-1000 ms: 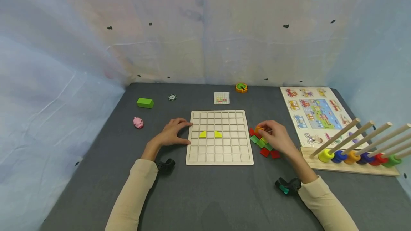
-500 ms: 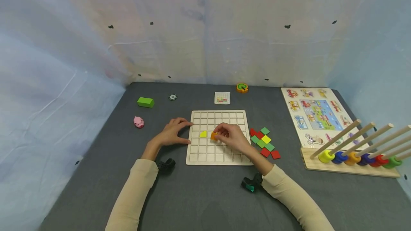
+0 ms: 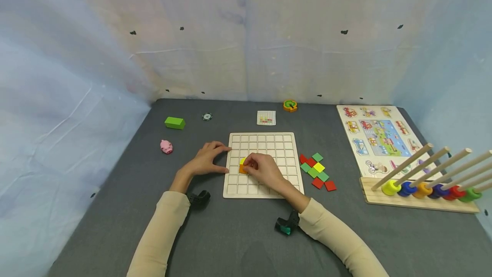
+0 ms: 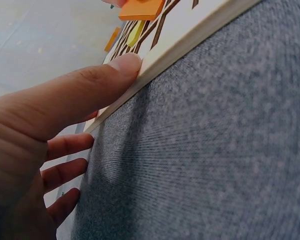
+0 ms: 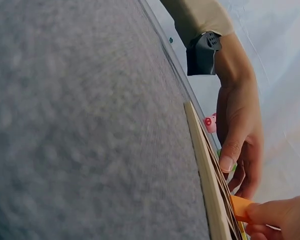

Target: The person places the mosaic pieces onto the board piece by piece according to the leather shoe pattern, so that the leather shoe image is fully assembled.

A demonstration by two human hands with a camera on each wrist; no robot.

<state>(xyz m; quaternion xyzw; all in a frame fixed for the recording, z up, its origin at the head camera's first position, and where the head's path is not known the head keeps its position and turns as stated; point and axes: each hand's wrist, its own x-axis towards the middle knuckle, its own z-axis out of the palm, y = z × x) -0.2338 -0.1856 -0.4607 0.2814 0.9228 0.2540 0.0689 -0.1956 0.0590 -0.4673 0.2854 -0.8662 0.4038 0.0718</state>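
Note:
A pale wooden board (image 3: 285,145) with a grid of square cells lies flat in front of me. My left hand (image 3: 207,159) rests at its left edge, the thumb (image 4: 122,67) on the rim in the left wrist view. My right hand (image 3: 265,169) is over the board and pinches an orange square tile (image 3: 243,169) between thumb and fingertips. In the right wrist view this orange tile (image 5: 241,207) stands tilted at the board's surface. Just beyond it sits a yellow piece (image 3: 243,160), partly covered. My right hand hides the second yellow piece.
Several red, green and yellow tiles (image 3: 317,168) lie right of the board. Beyond the board are a small pattern card (image 3: 266,118) and an orange-green toy (image 3: 290,105). At left are a green block (image 3: 174,123), pink pig (image 3: 166,146) and chip (image 3: 207,116). A peg rack (image 3: 419,198) and picture puzzle (image 3: 357,157) stand right.
My right hand has picked the orange tile from the pile and carried it left over the board to the near side of the left yellow piece. My left hand has stayed put.

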